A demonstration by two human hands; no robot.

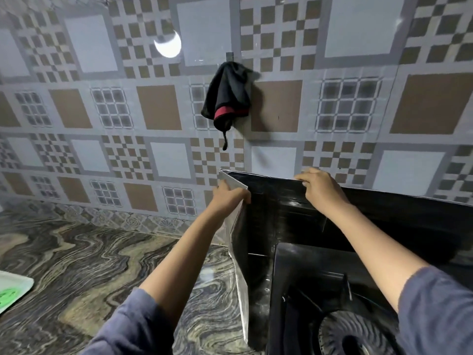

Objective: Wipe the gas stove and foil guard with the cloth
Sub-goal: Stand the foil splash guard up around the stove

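Note:
The foil guard [271, 216] stands folded around the black gas stove [307, 290] at the lower right; its inner face looks dark, its outer face silvery. My left hand [230, 197] grips the guard's left corner fold near the top. My right hand [320, 188] grips the top edge of the back panel. A black cloth with a red band [227, 98] hangs from a hook on the tiled wall above the guard; neither hand touches it. The stove's burner [355, 334] shows at the bottom edge.
A marbled countertop [89, 265] stretches to the left of the stove. A white tray with something green [12, 290] lies at the far left edge. The patterned tile wall [153, 111] rises right behind the guard.

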